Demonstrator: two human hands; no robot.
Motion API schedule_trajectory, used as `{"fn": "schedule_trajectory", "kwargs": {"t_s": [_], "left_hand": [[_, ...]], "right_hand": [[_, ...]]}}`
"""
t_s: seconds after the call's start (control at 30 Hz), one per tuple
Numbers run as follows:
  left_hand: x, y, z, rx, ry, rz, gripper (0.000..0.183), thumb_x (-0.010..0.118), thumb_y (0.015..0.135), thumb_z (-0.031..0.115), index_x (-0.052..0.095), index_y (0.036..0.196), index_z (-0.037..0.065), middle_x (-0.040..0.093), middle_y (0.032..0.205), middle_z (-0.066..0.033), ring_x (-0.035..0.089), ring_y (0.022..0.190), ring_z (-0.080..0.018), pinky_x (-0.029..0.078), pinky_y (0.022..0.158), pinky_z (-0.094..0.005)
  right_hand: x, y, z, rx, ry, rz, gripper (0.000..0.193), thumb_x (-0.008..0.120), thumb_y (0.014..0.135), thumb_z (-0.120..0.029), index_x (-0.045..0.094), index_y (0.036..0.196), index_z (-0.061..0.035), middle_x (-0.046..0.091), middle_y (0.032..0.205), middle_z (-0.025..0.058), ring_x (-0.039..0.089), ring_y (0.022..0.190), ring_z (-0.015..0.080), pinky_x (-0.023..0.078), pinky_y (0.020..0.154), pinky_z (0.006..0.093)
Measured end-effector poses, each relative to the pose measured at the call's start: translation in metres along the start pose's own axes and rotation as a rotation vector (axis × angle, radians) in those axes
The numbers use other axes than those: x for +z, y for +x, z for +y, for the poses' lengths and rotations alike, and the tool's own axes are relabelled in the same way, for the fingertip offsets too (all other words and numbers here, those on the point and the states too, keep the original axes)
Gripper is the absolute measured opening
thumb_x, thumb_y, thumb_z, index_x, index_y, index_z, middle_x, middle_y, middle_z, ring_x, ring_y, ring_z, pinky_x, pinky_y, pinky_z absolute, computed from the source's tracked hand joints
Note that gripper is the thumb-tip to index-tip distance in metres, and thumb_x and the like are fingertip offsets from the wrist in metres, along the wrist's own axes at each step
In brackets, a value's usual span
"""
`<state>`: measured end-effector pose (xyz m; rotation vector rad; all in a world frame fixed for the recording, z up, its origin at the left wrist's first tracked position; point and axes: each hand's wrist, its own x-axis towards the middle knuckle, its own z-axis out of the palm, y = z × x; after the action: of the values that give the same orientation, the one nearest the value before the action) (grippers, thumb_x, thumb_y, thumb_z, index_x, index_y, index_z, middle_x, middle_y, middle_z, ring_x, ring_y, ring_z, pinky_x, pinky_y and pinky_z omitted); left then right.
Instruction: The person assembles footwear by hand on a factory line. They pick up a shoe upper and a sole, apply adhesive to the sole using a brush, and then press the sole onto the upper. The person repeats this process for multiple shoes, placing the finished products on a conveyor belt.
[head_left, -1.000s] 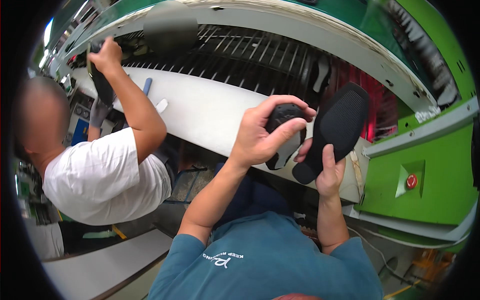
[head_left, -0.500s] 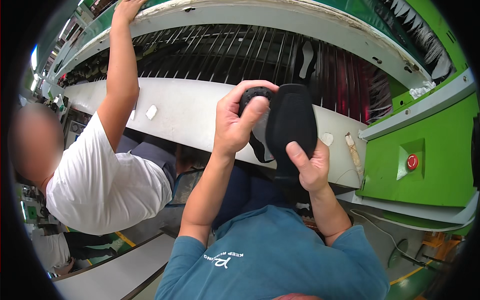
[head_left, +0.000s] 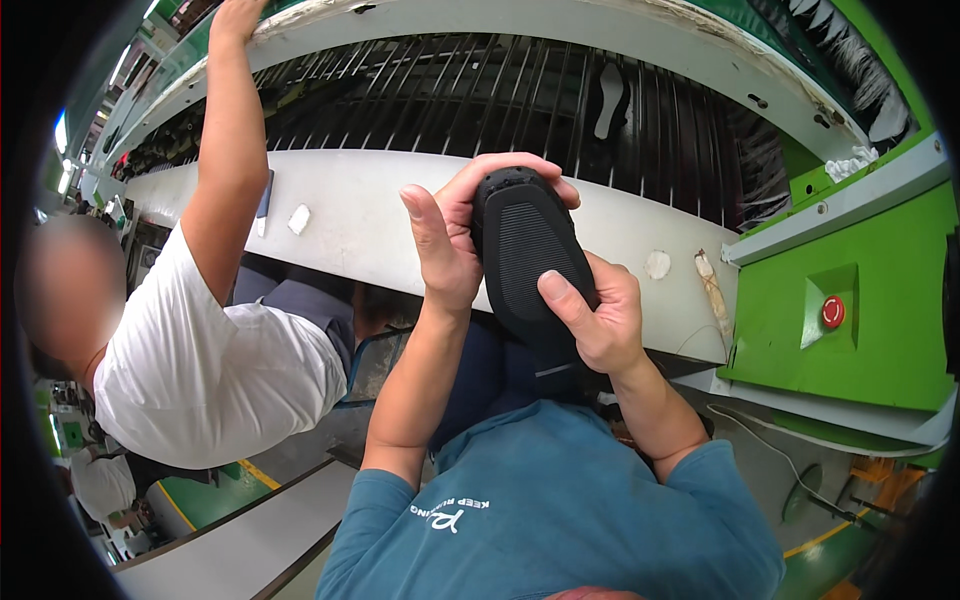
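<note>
A black shoe sole with a ribbed tread faces up between my hands, over the front edge of the white ledge. My right hand grips its narrower part from the right, thumb lying on the tread. Around the far, wide end curl the fingers of my left hand, its thumb raised and apart from the sole. Under that end the dark edge of a shoe upper shows in my left hand, the sole lying against it; the rest of the upper is hidden.
Beyond the white ledge runs a conveyor of metal rods carrying a shoe part. A wrapped stick and white scraps lie on the ledge. At right stands a green machine with a red button. A co-worker sits at left.
The sole has moved left and tilted, coming from beside the upper to lie over it. My left thumb has lifted off the upper and stretched out.
</note>
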<state>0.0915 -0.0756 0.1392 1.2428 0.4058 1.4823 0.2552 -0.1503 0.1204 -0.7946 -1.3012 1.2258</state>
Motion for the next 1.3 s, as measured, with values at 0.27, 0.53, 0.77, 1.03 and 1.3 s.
{"fn": "schedule_trajectory", "kwargs": {"t_s": [0.27,0.53,0.77,1.03,1.3], "left_hand": [[-0.001,-0.001,0.0,-0.001,-0.007,0.009,0.121,0.01,0.104,0.093,0.07,0.125,-0.01,0.077,0.104,-0.028,0.078,0.098,-0.0363,0.065,0.086,-0.0456],[0.0,-0.002,0.002,-0.014,0.001,0.008,0.122,0.012,0.103,0.094,0.07,0.125,-0.011,0.077,0.104,-0.0291,0.078,0.098,-0.0365,0.066,0.087,-0.0462],[-0.002,-0.004,-0.001,0.006,-0.012,-0.009,0.113,0.012,0.109,0.085,0.07,0.126,-0.011,0.077,0.106,-0.029,0.077,0.099,-0.0356,0.065,0.086,-0.0455],[-0.003,-0.005,0.008,-0.004,0.163,-0.016,0.078,0.046,0.104,0.06,0.07,0.127,-0.011,0.078,0.108,-0.0273,0.078,0.1,-0.0348,0.065,0.087,-0.0443],[-0.001,-0.008,0.011,0.012,0.148,0.007,0.062,0.067,0.095,0.044,0.072,0.125,-0.01,0.078,0.107,-0.0267,0.079,0.098,-0.0347,0.067,0.087,-0.0458]], "right_hand": [[0.006,0.001,-0.004,0.002,0.04,0.024,0.032,0.074,0.111,-0.026,0.078,0.111,0.0049,0.077,0.088,0.003,0.067,0.078,0.0073,0.054,0.07,0.0253],[0.004,0.0,-0.002,0.003,0.035,0.009,0.031,0.074,0.112,-0.026,0.078,0.112,0.0049,0.079,0.09,0.0042,0.069,0.08,0.0076,0.055,0.072,0.0257],[0.007,0.0,-0.003,0.007,0.046,0.019,0.03,0.074,0.112,-0.025,0.079,0.115,0.0046,0.079,0.09,0.0041,0.069,0.08,0.0077,0.056,0.072,0.0261],[0.005,-0.001,-0.002,0.005,0.022,0.01,0.031,0.074,0.111,-0.025,0.079,0.116,0.005,0.08,0.091,0.0043,0.07,0.081,0.0081,0.056,0.073,0.0264],[0.003,-0.002,-0.001,0.011,0.008,-0.011,0.03,0.075,0.111,-0.024,0.078,0.113,0.0051,0.078,0.089,0.0036,0.068,0.08,0.0076,0.055,0.072,0.0261]]}}
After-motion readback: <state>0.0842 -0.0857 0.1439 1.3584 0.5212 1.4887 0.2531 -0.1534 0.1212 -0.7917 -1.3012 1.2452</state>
